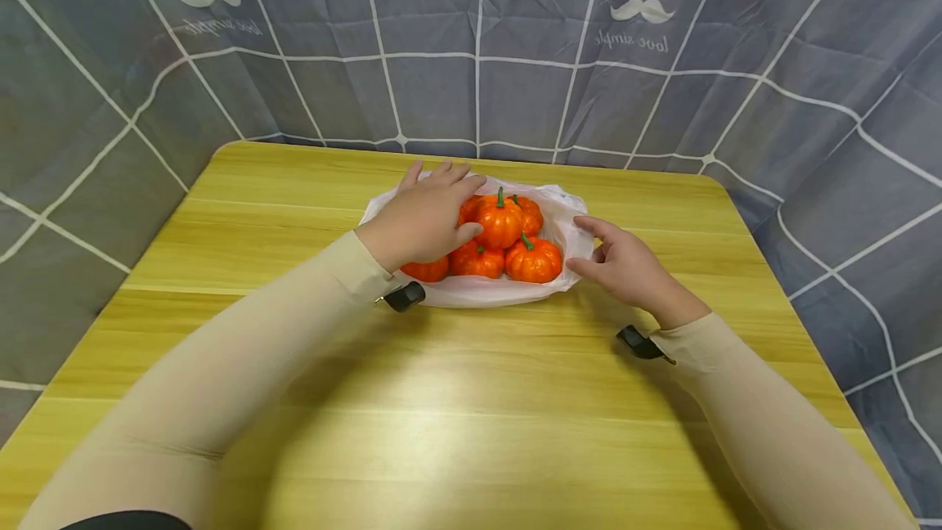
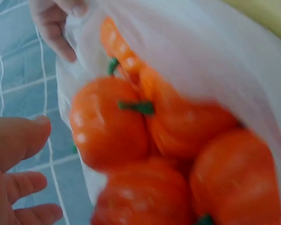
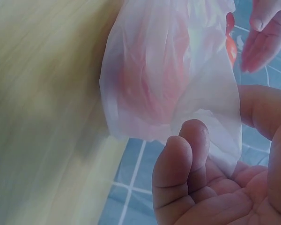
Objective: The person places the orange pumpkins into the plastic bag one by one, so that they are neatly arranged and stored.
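A white, thin plastic bag lies wide-mouthed on the table, with several small orange pumpkins in it, their green stems showing. My left hand hovers over the bag's left side with fingers extended, hiding part of the pumpkins. In the left wrist view, its thumb and fingers are spread apart beside a pumpkin and hold nothing. At the bag's right edge, my right hand holds the rim. The right wrist view shows the thin plastic running between its thumb and curled fingers.
The wooden table extends around the bag on all sides. A grey curtain with white grid lines hangs behind the table and along both sides. Small black devices are worn at the wrists.
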Demonstrator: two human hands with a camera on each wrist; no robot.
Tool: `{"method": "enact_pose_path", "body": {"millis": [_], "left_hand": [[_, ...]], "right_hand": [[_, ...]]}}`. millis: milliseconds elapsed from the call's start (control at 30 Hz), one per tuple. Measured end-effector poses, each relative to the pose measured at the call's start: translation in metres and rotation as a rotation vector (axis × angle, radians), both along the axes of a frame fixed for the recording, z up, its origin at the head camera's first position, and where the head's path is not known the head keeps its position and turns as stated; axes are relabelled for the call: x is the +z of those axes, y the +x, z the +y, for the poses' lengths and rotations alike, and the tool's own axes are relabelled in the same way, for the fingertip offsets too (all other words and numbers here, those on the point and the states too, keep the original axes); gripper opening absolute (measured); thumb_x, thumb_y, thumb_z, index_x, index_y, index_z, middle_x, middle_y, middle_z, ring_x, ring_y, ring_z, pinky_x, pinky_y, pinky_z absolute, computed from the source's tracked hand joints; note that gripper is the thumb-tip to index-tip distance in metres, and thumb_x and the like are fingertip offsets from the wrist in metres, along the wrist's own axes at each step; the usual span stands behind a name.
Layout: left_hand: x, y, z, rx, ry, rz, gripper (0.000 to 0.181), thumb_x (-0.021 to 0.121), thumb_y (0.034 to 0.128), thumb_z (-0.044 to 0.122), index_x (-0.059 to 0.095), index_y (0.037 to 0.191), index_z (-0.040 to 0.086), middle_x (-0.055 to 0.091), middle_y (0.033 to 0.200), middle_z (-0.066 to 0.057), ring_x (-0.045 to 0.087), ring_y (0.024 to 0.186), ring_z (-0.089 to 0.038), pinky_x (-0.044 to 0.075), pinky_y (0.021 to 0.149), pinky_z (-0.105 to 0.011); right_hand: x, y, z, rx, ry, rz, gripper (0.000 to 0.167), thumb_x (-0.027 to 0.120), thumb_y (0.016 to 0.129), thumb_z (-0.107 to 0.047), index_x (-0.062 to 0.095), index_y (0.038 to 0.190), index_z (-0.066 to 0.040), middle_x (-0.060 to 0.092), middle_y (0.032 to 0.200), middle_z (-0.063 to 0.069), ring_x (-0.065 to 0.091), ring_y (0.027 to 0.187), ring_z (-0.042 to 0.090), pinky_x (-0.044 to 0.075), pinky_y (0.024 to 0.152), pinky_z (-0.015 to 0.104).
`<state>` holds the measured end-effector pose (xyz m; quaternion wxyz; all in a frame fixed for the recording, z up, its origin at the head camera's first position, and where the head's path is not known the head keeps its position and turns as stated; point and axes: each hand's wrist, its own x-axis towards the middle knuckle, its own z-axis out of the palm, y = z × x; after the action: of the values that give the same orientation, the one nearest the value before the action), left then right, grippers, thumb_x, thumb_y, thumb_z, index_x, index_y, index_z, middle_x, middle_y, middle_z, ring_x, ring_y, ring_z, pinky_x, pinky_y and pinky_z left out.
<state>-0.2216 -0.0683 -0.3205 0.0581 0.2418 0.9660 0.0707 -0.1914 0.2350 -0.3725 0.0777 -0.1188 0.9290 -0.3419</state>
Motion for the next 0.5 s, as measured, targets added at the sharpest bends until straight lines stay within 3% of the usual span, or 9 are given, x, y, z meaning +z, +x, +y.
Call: {"method": "enact_pose_path", "body": {"millis": [267,367,500], "left_hand": [[-0.005,-0.011,-0.018,0.003,0.098,-0.054,0.074,0.062,0.1038,0.046,0.033,0.166,0.018,0.031,0.173,-0.008,0.019,0.164,-0.034,0.003,0.133,-0.061],[-0.006,-0.015,-0.036,0.019,0.196,-0.028,0.074,0.063,0.1038,0.045,0.034,0.165,0.015,0.034,0.172,-0.008,0.022,0.163,-0.035,0.006,0.133,-0.062],[-0.005,-0.019,-0.069,0.059,0.297,0.011,0.074,0.060,0.1051,0.046,0.032,0.165,0.013,0.033,0.172,-0.011,0.021,0.162,-0.039,0.009,0.132,-0.062]], "right_hand": [[-0.005,-0.003,0.002,0.004,-0.014,-0.009,0.071,0.075,0.098,-0.022,0.043,0.158,-0.003,0.063,0.077,0.010,0.049,0.061,0.015,0.042,0.052,0.025],[-0.004,-0.001,0.006,-0.011,-0.017,0.001,0.069,0.074,0.099,-0.025,0.044,0.158,-0.005,0.070,0.108,0.017,0.053,0.067,0.017,0.045,0.053,0.025],[0.003,0.001,0.017,-0.040,-0.028,0.062,0.064,0.070,0.102,-0.028,0.046,0.157,-0.006,0.059,0.147,0.017,0.062,0.081,0.022,0.049,0.059,0.022]]}}
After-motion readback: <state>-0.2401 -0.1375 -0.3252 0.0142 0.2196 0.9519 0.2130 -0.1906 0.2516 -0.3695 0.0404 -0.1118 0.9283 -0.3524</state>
